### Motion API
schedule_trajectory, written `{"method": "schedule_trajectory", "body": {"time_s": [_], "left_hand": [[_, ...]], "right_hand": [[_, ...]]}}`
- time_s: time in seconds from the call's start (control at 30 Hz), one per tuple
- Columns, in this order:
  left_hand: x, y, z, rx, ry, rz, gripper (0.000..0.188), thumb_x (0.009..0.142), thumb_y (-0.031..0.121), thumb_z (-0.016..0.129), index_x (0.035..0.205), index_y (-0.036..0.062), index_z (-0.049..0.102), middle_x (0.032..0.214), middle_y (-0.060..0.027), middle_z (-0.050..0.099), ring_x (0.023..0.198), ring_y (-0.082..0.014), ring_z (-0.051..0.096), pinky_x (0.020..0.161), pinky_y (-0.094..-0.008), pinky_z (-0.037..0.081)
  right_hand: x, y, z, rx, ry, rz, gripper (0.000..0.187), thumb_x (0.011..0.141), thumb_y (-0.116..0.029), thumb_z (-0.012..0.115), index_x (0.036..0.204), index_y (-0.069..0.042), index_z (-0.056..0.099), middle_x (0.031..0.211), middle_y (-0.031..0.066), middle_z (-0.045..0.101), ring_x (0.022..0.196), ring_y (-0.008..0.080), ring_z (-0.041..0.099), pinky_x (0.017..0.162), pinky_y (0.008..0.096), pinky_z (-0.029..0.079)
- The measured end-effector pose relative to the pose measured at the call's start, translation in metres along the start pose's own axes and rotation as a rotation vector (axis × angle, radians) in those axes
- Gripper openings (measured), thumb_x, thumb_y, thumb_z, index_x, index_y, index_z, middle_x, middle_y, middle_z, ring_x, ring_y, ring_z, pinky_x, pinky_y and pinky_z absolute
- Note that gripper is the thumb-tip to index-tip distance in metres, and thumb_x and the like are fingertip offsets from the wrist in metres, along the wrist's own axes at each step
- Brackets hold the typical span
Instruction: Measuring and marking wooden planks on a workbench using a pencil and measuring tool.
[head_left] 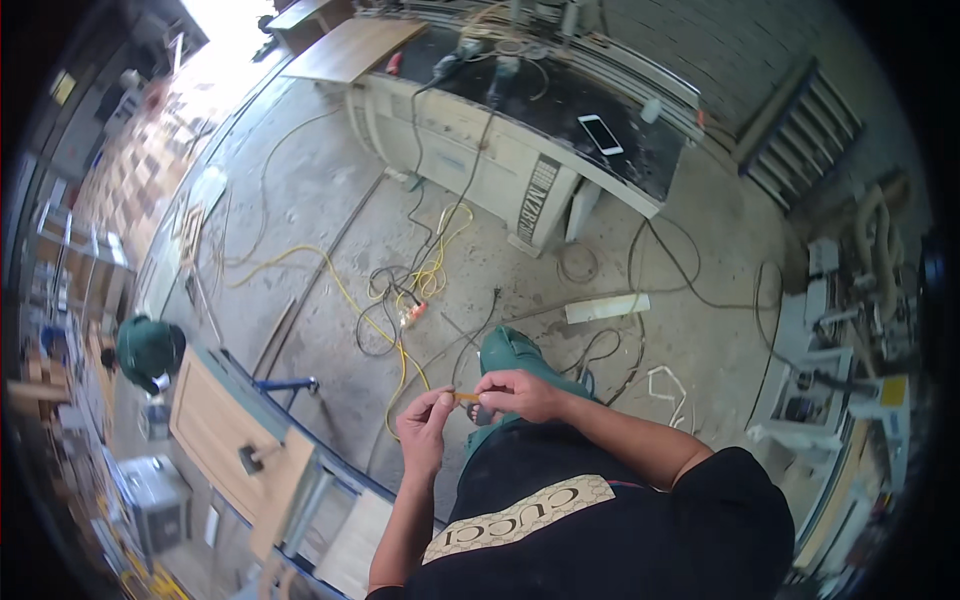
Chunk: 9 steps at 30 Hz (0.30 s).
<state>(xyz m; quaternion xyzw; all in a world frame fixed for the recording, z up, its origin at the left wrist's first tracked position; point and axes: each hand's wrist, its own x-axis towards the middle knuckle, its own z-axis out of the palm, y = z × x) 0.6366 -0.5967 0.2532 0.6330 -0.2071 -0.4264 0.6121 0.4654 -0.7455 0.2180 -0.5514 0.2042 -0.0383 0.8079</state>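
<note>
In front of my body, both hands meet over a short, thin orange-yellow piece (467,397). My left hand (427,416) pinches one end between thumb and fingertips. At the other end, the fingers of my right hand (522,394) are curled round it. The piece is too small to tell its kind. Something dark shows just under the right fingers, and I cannot make out whether it is held. Behind the hands, a yellow cable (402,365) runs along the floor toward my left hand; whether it joins the piece is unclear.
A workbench (450,130) with a white phone (600,134) and power tools stands ahead. Cables and an orange-white socket block (412,314) lie on the floor. At left, a wooden door panel (222,420) bears a mallet (255,458); a person in green (148,348) bends beyond it.
</note>
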Motion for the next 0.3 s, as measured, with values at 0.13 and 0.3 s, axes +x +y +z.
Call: {"method": "schedule_trajectory", "body": {"time_s": [0.13,0.3], "left_hand": [[0.063,-0.005,0.028,0.037,-0.124,-0.018,0.027,0.108,0.016,0.065,0.122,-0.0043,0.073,0.101,-0.0066,0.075,0.091,-0.0129,0.068,0.089,-0.0292,0.053],[0.152,0.006,0.06,0.099,-0.183,-0.023,0.035,0.109,0.019,0.063,0.136,-0.0029,0.066,0.117,-0.0111,0.074,0.099,-0.0151,0.069,0.092,-0.0309,0.054]], "right_hand": [[0.008,-0.005,-0.04,0.005,0.202,-0.076,0.021,0.108,-0.023,0.06,0.112,-0.003,0.067,0.084,-0.004,0.058,0.075,0.0055,0.051,0.066,0.0244,0.043],[0.044,-0.011,-0.115,0.177,0.471,-0.091,0.02,0.108,-0.022,0.059,0.111,-0.004,0.068,0.08,-0.0046,0.054,0.068,0.0042,0.045,0.062,0.023,0.039]]}}
